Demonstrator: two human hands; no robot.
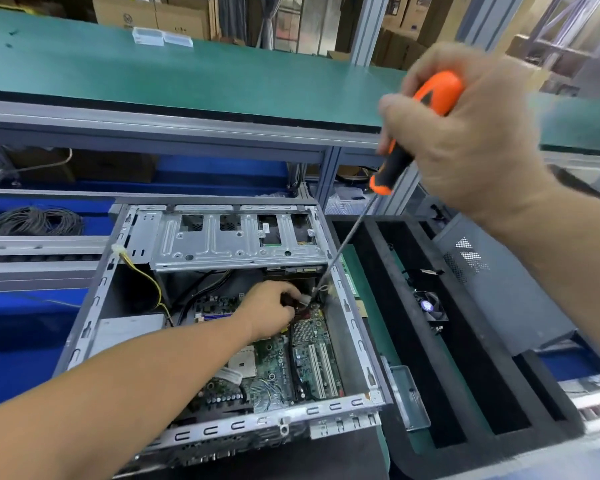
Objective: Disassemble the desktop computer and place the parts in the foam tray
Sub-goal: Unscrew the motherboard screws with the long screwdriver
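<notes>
Electronics teardown line in a warehouse or factory. Green anti-static mat on the upper shelf (194,74), aluminium-profile frame post (368,29) just left of the raised right hand (471,133). Stacked cardboard cartons (153,12) far behind it. Black foam tray (368,244) below that hand; coiled cable (35,221) well left of the left hand (271,311), on the blue surface (21,341).

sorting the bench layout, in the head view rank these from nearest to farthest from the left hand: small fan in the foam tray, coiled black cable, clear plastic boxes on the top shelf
Measured from the left hand, inside the computer case:
1. Small fan, to the right in the foam tray.
2. Coiled black cable, far left on the blue surface.
3. Clear plastic boxes, up on the green top shelf at the back.
</notes>
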